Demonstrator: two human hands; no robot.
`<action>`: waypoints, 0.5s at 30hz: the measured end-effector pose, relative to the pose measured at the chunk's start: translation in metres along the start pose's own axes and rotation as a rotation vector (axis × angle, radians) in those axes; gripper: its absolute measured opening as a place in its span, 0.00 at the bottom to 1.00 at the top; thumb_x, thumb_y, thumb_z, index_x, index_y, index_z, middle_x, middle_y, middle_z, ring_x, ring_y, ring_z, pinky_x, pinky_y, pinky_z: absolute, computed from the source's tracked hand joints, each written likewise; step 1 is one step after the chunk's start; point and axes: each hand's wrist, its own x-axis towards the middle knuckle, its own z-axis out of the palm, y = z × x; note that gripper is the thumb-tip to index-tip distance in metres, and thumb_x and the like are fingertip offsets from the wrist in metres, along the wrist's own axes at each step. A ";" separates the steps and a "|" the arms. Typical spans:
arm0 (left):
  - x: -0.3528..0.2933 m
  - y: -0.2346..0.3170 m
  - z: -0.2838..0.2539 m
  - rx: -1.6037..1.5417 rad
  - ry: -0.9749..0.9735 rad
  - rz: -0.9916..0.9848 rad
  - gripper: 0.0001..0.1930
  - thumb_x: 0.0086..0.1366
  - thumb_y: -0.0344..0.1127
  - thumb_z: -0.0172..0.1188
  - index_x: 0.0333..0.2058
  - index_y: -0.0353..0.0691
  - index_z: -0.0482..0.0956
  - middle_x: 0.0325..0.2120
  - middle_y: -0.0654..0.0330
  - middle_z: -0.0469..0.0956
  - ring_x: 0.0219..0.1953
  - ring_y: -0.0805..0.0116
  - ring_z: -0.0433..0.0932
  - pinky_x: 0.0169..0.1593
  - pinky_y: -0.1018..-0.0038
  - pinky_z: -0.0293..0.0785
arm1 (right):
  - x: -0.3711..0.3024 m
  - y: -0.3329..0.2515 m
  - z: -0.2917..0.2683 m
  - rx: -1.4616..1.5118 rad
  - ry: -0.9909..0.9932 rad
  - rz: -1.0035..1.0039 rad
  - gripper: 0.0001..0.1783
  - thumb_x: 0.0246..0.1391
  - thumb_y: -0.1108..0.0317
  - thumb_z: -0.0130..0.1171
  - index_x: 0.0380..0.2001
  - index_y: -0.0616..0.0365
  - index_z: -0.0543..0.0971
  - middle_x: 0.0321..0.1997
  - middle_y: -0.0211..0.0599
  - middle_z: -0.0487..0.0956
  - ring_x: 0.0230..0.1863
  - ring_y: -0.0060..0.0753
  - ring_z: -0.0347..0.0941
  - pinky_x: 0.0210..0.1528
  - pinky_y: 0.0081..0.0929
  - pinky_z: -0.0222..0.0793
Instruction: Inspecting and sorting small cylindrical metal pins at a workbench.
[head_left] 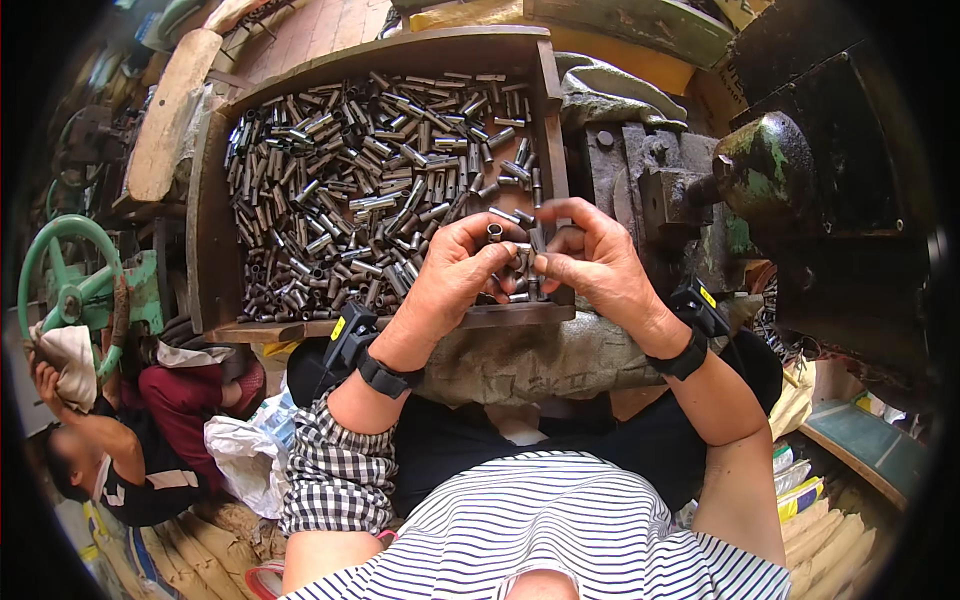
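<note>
Many short metal tubes lie heaped in a wooden tray in front of me. Over the tray's near right corner, my left hand is closed with a metal tube held upright, its open end showing. My right hand is close beside it, thumb and fingertips pinched on a small metal piece between the two hands. How far the fingers of both hands share that piece is partly hidden. More loose tubes lie beneath and just beyond my fingers.
Right of the tray stands a dark, greasy machine with a rounded green-stained part. A grey sack drapes below the tray's near edge. At the left, another person holds a cloth beside a green handwheel. A wooden plank lies beyond.
</note>
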 end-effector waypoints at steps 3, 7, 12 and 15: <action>-0.001 -0.001 -0.002 0.001 -0.037 0.002 0.10 0.62 0.29 0.55 0.41 0.34 0.72 0.26 0.62 0.76 0.20 0.80 0.74 0.22 0.85 0.75 | 0.000 -0.005 0.000 -0.024 -0.081 -0.003 0.15 0.52 0.74 0.57 0.44 0.62 0.71 0.27 0.29 0.76 0.25 0.15 0.74 0.26 0.14 0.69; -0.002 0.003 0.000 -0.084 -0.017 -0.004 0.09 0.62 0.29 0.55 0.40 0.34 0.72 0.24 0.62 0.76 0.20 0.79 0.75 0.21 0.86 0.73 | 0.001 -0.004 0.000 0.244 0.025 0.094 0.15 0.56 0.71 0.54 0.46 0.61 0.69 0.29 0.34 0.78 0.27 0.21 0.77 0.27 0.16 0.73; -0.001 0.004 -0.001 -0.159 0.035 -0.034 0.07 0.63 0.30 0.55 0.39 0.36 0.73 0.23 0.62 0.75 0.18 0.79 0.73 0.19 0.86 0.71 | 0.003 -0.004 -0.007 0.434 0.044 0.184 0.11 0.58 0.70 0.50 0.42 0.62 0.68 0.31 0.41 0.79 0.31 0.28 0.79 0.27 0.19 0.76; -0.001 0.006 0.000 -0.181 0.064 -0.048 0.07 0.63 0.30 0.54 0.38 0.36 0.73 0.23 0.62 0.74 0.18 0.79 0.72 0.19 0.87 0.69 | 0.003 -0.004 -0.010 0.456 0.000 0.201 0.10 0.58 0.70 0.51 0.42 0.62 0.69 0.32 0.42 0.79 0.31 0.28 0.79 0.26 0.18 0.76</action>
